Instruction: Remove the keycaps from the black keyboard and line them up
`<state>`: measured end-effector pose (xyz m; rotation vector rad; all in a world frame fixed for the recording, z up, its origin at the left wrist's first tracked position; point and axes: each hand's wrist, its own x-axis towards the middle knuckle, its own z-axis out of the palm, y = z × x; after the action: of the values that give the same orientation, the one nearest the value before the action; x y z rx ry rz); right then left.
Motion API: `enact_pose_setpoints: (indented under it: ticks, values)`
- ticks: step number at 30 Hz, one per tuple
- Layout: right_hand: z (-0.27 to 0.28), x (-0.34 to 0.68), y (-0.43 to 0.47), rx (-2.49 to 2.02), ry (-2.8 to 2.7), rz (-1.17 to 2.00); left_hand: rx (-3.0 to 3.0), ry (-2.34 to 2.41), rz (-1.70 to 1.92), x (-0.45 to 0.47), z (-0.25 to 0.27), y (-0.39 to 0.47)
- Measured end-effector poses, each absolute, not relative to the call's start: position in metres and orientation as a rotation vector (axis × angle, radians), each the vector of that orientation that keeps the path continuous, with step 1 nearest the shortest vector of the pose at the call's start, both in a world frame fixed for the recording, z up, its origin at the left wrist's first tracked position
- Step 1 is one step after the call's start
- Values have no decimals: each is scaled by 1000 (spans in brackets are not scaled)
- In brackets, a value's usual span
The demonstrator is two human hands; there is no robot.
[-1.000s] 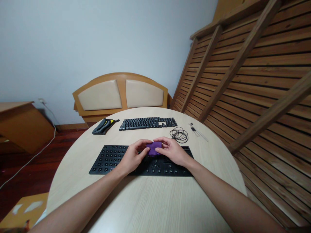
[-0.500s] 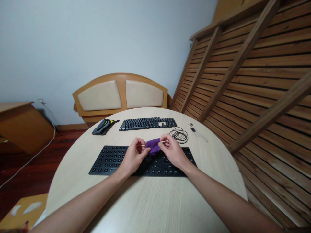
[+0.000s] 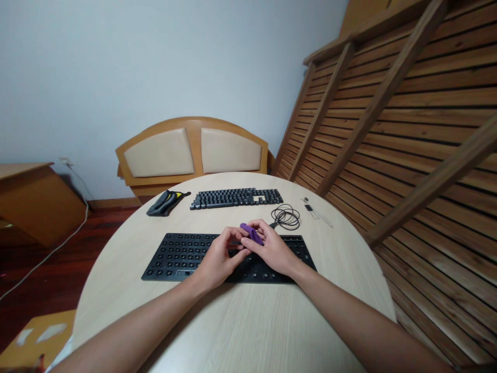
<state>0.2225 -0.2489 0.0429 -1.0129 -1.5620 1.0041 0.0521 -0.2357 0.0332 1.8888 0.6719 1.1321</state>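
A purple cloth [image 3: 252,234], folded small, is pinched between the thumb and fingers of my right hand [image 3: 272,251]. My left hand [image 3: 222,259] meets it from the other side, its fingers curled and the index fingertip against the cloth; its thumb tip lies just below my right thumb. Both hands are over the black keyboard base [image 3: 176,255], which has its keycaps off and bare switches showing in rows. My hands and wrists hide the middle of the base.
Behind the base lie black keycaps set out in keyboard order [image 3: 233,198]. A coiled black cable [image 3: 286,217] and a small wire tool [image 3: 309,209] are to the right. A dark pouch with yellow [image 3: 166,203] sits at the left of the round table [image 3: 248,331].
The cloth, stretched flat between both hands before, is now folded smaller and gathered in my right fingers. My hands have come closer together, and the left has shifted slightly right and down.
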Motion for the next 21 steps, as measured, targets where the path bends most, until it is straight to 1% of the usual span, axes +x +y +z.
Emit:
enact_pose_setpoints:
  ticks: [3,5,9,12,16,21]
  values:
    - [49,233,-243,-1074,-1605,890,1951,669,1076,48,32,-234]
    - [55,245,-239,-1141,-1639,788,2133,681,993,44,34,-234]
    - [65,276,-233,-1250,-1724,544,2614,625,624,39,38,-237]
    - [70,301,-231,-1293,-1866,369,2748,679,427,40,37,-238]
    - [71,323,-230,-1303,-2034,352,2779,783,349,39,36,-237]
    - [67,329,-230,-1314,-2168,486,2770,811,305,27,42,-231]
